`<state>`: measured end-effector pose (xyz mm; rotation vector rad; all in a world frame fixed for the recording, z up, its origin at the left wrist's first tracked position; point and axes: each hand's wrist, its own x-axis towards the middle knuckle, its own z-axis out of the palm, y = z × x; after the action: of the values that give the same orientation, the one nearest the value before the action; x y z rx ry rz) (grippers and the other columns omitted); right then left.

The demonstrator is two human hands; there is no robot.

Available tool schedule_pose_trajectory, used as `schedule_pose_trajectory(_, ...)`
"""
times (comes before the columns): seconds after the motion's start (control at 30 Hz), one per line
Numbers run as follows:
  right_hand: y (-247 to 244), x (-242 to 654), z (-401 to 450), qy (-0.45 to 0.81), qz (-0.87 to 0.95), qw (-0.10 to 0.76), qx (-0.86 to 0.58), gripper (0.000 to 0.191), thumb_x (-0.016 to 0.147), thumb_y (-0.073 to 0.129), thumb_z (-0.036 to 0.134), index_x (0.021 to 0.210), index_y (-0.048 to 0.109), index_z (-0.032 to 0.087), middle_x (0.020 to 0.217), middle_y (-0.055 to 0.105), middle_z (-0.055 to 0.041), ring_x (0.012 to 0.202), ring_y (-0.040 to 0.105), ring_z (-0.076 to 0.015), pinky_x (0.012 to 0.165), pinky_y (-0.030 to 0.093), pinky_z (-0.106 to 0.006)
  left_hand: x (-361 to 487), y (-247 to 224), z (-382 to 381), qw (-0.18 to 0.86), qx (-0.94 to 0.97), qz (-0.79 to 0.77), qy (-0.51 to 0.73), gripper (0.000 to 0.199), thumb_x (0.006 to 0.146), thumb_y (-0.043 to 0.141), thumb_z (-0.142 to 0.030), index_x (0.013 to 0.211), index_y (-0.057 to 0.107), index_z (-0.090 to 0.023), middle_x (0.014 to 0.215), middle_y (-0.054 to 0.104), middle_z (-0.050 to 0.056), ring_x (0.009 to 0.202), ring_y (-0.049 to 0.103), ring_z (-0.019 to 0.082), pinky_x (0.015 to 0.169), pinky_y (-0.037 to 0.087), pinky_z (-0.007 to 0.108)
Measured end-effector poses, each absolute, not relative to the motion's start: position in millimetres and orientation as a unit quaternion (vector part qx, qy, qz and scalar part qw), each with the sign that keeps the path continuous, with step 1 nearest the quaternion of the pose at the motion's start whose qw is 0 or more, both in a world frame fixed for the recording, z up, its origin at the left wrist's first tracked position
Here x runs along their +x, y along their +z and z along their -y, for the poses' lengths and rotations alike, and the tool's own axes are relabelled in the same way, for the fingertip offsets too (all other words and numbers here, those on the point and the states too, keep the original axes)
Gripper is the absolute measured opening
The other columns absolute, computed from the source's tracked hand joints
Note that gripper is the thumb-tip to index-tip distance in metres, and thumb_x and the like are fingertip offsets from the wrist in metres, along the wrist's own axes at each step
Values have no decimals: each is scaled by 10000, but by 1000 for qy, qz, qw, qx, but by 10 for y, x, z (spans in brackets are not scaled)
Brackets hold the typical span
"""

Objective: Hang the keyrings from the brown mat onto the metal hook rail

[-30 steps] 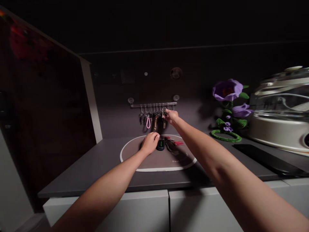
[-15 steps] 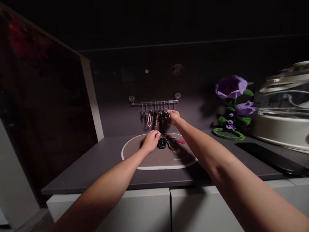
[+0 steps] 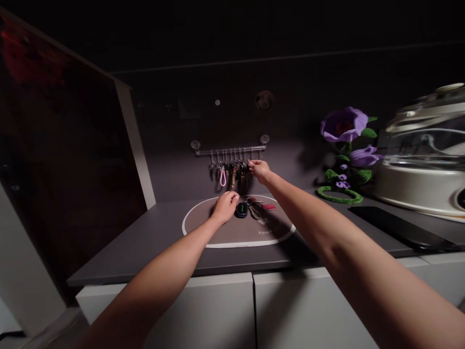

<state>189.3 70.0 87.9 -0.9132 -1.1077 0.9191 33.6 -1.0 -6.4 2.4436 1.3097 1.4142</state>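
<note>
My right hand (image 3: 259, 170) is raised to the right part of a clear hook rail (image 3: 232, 151) on the wall. Its thumb and fingers pinch a key ring (image 3: 249, 163) at one of the hooks; the keys below it are dim. Several bunches of keys hang along the rail, with a pink loop strap (image 3: 223, 177) and a brown strap with lettering (image 3: 233, 178) among them. Low over the oval mat (image 3: 218, 240), my left hand (image 3: 225, 206) has its fingers curled together; what they hold, if anything, is hidden. Right beside it lies a dark key fob (image 3: 241, 210) with green lettering.
More keys with a braided strap (image 3: 255, 211) and a red tag (image 3: 269, 207) lie on the mat. To the right stand purple felt flowers (image 3: 344, 125) with a green ring base, a cream appliance (image 3: 421, 189) with a clear cover, and a flat black object (image 3: 399, 228).
The view has shifted slightly, moving everything a little up and left. Both hands stay in nearly the same places, the right at the hooks and the left beside the fob.
</note>
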Motion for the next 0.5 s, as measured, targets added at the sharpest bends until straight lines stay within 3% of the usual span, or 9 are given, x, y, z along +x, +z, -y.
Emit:
schedule_pose_trajectory(0.33, 771, 1919, -466, 390, 475, 658, -436, 47, 769, 552, 114, 811, 545, 134, 643, 529, 16, 521, 446, -39, 517, 370, -164, 326, -63, 18, 12, 792, -426, 437, 223, 837, 416, -245, 869, 620, -160, 848, 610, 57, 762, 548, 150, 721, 425, 268)
schedule_pose_trajectory(0.5, 557, 1917, -237, 403, 514, 612, -446, 37, 773, 537, 124, 799, 555, 143, 715, 562, 2, 528, 473, -38, 529, 392, -169, 332, -54, 17, 20, 792, -438, 425, 222, 832, 422, -245, 886, 621, -163, 866, 615, 62, 756, 547, 151, 721, 429, 274)
